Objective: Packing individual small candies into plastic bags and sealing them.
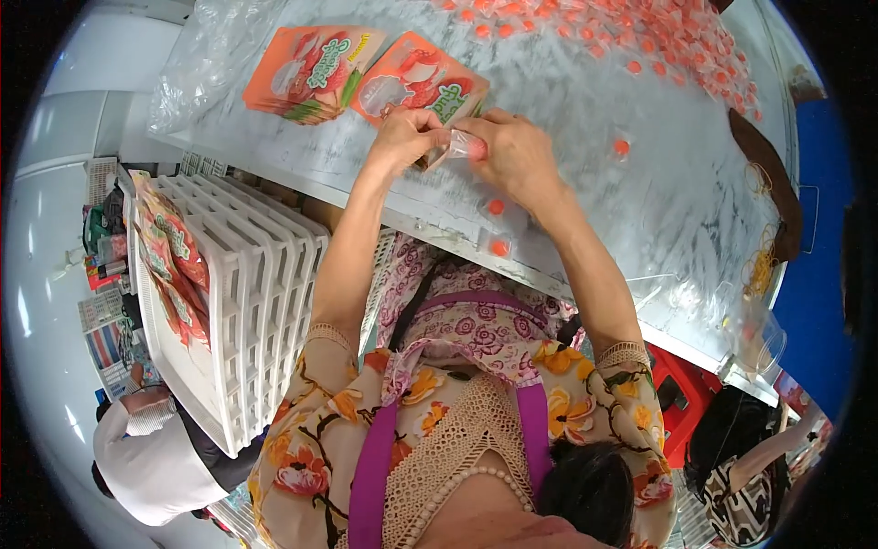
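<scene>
On the pale plastic-covered table [640,201], beside two orange pouch stacks [306,73], I see my left hand [407,137] and right hand [512,156] meeting, fingers of both pinched on one small clear-wrapped orange candy [468,146]; loose candies [497,207] lie just below.

My left hand [405,137] and right hand [512,151] pinch one little jelly cup [468,146] over the grey table [549,110]. Orange bags [315,71] lie just beside them.
</scene>
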